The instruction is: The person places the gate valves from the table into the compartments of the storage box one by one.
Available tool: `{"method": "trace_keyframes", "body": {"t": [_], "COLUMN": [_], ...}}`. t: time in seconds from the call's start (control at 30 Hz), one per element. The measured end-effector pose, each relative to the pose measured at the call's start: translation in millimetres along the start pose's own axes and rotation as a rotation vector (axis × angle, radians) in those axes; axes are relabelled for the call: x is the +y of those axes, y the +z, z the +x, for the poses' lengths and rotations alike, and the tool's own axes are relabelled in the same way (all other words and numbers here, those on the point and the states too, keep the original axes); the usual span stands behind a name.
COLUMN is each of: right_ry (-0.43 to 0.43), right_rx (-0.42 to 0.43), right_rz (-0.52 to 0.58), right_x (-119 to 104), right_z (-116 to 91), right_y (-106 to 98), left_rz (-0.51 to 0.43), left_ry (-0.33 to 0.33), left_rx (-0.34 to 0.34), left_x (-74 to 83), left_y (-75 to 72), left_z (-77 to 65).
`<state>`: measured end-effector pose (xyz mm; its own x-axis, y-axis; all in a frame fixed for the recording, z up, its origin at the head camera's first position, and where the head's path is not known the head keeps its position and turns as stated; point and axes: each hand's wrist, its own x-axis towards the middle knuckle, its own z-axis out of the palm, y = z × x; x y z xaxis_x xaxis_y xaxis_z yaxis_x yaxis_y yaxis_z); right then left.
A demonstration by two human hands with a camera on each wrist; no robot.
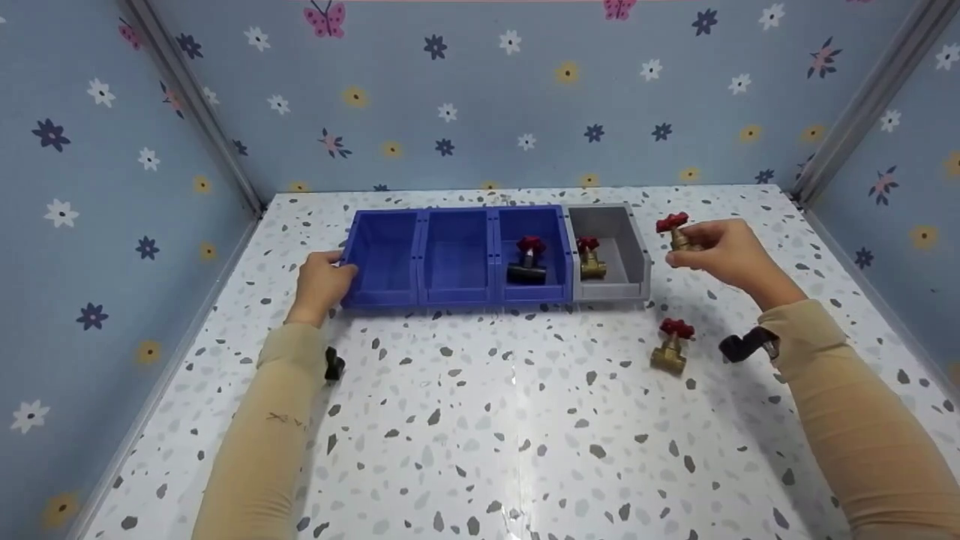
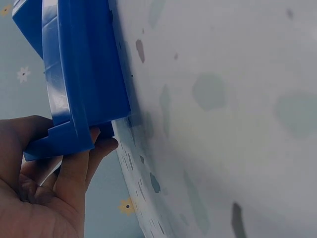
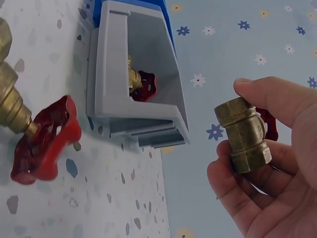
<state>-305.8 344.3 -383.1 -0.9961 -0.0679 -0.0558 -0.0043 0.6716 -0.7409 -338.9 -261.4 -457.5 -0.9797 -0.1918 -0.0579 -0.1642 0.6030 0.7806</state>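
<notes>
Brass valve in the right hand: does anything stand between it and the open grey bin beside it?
Nothing visible does. The right hand holds the brass valve in the air just right of the grey bin, whose top is open. One valve already lies inside, leaving bare floor. Another valve stands nearer on the table, aside.
</notes>
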Motion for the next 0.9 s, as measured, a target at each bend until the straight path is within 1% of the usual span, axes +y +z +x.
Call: {"method": "trace_keyframes", "body": {"t": [0.13, 0.27, 0.47, 0.6, 0.8, 0.9], "right_ry": [0.008, 0.019, -0.005, -0.016, -0.007, -0.006], "right_rx": [0.003, -0.006, -0.01, 0.0, 0.024, 0.025], "right_rz": [0.003, 0.028, 0.056, 0.06, 0.051, 0.064], "right_x": [-6, -9, -14, -18, -26, -30], "right_z": [2, 5, 8, 7, 8, 8], "right_y": [4, 8, 14, 18, 22, 25], "left_rz": [0.001, -0.001, 0.002, 0.005, 0.002, 0.005], "left_ry": [-0.003, -0.005, 0.0, 0.0, -0.014, -0.011], "left_rx": [-0.001, 0.0, 0.0, 0.0, 0.002, -0.001], "left_x": [0.4, -0.2, -1.7, -1.3, 1.1, 1.8], "left_y": [-0.1, -0.4, -0.2, -0.2, -0.9, -1.3], "left_z": [-0.5, -0.9, -0.9, -1.1, -1.4, -1.0]}}
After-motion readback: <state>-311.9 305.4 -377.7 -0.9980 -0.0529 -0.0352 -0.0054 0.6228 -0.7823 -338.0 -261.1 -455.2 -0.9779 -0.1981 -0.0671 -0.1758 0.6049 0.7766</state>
